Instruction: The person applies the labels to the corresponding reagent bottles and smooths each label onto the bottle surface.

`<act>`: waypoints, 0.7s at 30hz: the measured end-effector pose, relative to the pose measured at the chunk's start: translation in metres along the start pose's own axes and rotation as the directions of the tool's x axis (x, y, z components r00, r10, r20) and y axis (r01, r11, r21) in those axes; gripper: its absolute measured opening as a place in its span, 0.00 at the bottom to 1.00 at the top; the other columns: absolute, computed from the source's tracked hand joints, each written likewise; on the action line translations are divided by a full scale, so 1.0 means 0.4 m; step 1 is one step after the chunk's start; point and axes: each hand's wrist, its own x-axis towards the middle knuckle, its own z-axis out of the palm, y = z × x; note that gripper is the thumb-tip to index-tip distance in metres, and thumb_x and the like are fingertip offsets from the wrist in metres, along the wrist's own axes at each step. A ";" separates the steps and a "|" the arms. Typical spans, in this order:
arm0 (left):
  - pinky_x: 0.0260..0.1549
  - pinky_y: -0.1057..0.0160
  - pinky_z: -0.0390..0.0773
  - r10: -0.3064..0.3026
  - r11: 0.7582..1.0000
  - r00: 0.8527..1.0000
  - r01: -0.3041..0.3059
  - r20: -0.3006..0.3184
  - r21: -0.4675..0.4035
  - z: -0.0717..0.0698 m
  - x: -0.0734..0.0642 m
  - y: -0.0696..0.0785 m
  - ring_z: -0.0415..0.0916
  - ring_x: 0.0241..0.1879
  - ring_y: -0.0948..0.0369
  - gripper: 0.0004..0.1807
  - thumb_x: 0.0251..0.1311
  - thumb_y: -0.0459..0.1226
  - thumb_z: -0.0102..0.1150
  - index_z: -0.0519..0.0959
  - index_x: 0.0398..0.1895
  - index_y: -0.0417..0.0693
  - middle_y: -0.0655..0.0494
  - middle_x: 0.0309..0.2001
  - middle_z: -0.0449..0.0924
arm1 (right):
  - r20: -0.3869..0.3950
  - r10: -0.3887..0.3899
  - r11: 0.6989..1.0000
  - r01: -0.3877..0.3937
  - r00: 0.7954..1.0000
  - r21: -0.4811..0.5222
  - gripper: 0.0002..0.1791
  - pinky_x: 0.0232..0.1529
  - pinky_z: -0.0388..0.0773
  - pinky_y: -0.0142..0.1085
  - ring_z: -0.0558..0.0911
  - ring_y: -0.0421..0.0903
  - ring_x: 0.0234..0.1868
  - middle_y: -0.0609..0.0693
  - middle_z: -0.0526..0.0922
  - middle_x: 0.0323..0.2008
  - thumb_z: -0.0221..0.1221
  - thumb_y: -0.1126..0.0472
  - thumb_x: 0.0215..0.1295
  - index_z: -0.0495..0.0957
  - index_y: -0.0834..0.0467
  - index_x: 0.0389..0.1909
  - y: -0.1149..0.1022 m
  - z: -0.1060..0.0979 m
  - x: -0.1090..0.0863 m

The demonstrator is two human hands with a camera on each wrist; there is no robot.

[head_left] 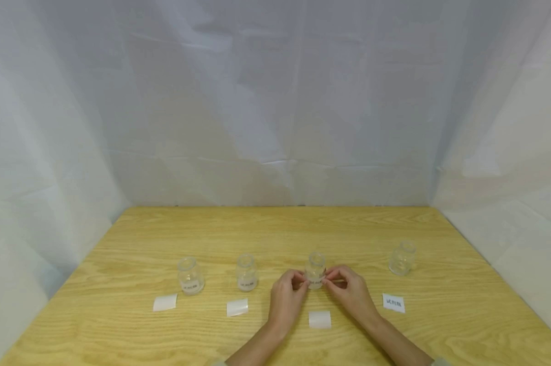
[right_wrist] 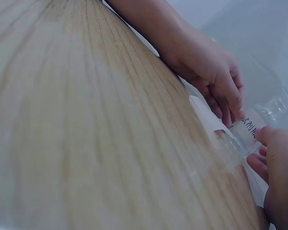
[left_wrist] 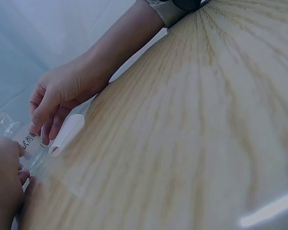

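Observation:
A small clear glass bottle (head_left: 316, 263) stands on the table between my two hands, with a white label (left_wrist: 27, 139) bearing black characters across its lower front. My left hand (head_left: 286, 299) pinches the label's left end against the glass between thumb and fingers. At the opposite end, my right hand (head_left: 351, 295) does the same, thumb tip on the label's edge (right_wrist: 252, 125). The hands hide parts of the bottle's sides. Just below lies a blank white slip (head_left: 319, 319), curled up in the wrist views.
To the left stand two labelled glass bottles (head_left: 190, 272) (head_left: 246, 269), each with a blank slip (head_left: 164, 302) (head_left: 237, 307) before it. At right is an unlabelled bottle (head_left: 401, 260) with a printed label (head_left: 393, 303) in front. White sheeting (head_left: 275, 101) surrounds the wooden table (head_left: 275, 229).

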 end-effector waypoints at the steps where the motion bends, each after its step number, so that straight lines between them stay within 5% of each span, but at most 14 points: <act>1: 0.30 0.71 0.77 -0.012 1.000 1.000 0.012 0.001 -0.016 0.000 0.001 0.000 0.78 0.32 0.61 0.05 0.53 0.28 0.62 0.75 0.28 0.41 0.51 0.36 0.79 | -0.004 0.004 1.000 -0.004 1.000 0.010 0.08 0.33 0.79 0.33 0.81 0.47 0.35 0.53 0.80 0.35 0.64 0.75 0.50 0.76 0.61 0.25 0.000 0.001 0.000; 7: 0.34 0.68 0.78 -0.072 0.996 0.997 0.074 0.043 -0.056 -0.003 0.002 0.002 0.78 0.34 0.56 0.09 0.53 0.28 0.62 0.72 0.35 0.38 0.48 0.37 0.77 | 0.015 0.092 0.993 -0.093 0.996 0.072 0.12 0.34 0.79 0.34 0.81 0.51 0.36 0.54 0.80 0.35 0.64 0.76 0.50 0.74 0.65 0.34 -0.005 0.000 -0.001; 12: 0.43 0.58 0.76 -0.134 0.985 0.978 0.149 0.160 -0.086 -0.016 0.006 0.005 0.73 0.46 0.50 0.26 0.53 0.33 0.64 0.67 0.55 0.39 0.44 0.50 0.71 | 0.089 0.171 0.982 -0.177 0.981 0.067 0.24 0.37 0.78 0.33 0.79 0.51 0.40 0.57 0.77 0.42 0.65 0.73 0.50 0.69 0.65 0.49 -0.013 -0.004 0.002; 16: 0.48 0.57 0.72 -0.028 0.991 0.969 0.058 0.244 -0.118 -0.026 0.022 -0.007 0.68 0.54 0.48 0.33 0.57 0.36 0.61 0.61 0.65 0.42 0.43 0.60 0.64 | 0.164 0.149 0.989 -0.147 0.975 -0.028 0.32 0.36 0.78 0.33 0.79 0.49 0.38 0.57 0.77 0.43 0.67 0.63 0.51 0.66 0.63 0.58 -0.010 -0.002 0.010; 21: 0.46 0.62 0.74 0.067 0.973 0.953 0.003 0.296 -0.231 -0.028 0.041 -0.029 0.71 0.52 0.48 0.29 0.57 0.36 0.59 0.65 0.63 0.41 0.43 0.59 0.67 | 0.202 0.116 0.990 -0.096 0.973 -0.104 0.35 0.33 0.77 0.32 0.78 0.44 0.34 0.54 0.78 0.40 0.67 0.57 0.51 0.66 0.64 0.59 -0.008 0.000 0.015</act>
